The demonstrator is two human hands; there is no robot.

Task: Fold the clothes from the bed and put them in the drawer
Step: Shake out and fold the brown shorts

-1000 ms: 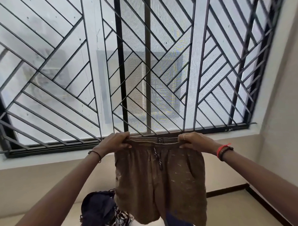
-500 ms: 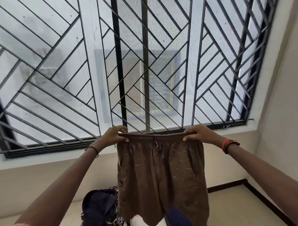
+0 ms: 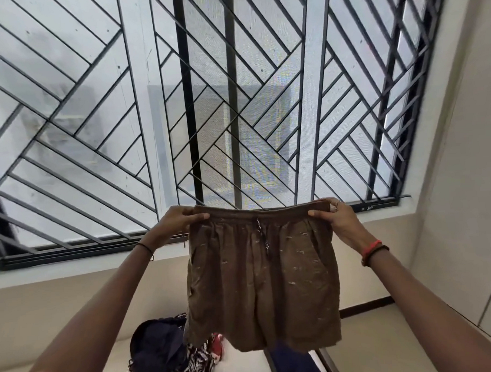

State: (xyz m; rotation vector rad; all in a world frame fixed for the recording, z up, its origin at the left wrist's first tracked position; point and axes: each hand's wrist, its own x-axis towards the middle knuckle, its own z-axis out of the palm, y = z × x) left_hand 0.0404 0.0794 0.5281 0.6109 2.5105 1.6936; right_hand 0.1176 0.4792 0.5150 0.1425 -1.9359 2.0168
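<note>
A pair of brown shorts [image 3: 261,283] hangs spread out in the air in front of the barred window [image 3: 207,103], held up by the waistband [image 3: 256,212] at both ends. The left hand [image 3: 178,225] grips the left end of the waistband, thumb across the front of the fabric and fingers curled behind it; the right hand [image 3: 336,224] grips the right end the same way, its thumb pressed flat on the front. Both arms reach forward and up, so the waistband is stretched nearly level between the hands and the two legs drop straight below it. The fabric carries small pale marks, and a dark-and-white drawstring [image 3: 262,235] dangles from the middle of the waist. A thin dark band [image 3: 145,247] circles the left wrist; a red band and a dark one [image 3: 372,250] sit side by side on the right wrist. Below the hem, a heap of other clothes [image 3: 167,352] lies on a white surface [image 3: 241,366]: a navy piece on top, with black-and-white and red patterned cloth beside it. A cream wall [image 3: 450,205] rises at the right of the window.
</note>
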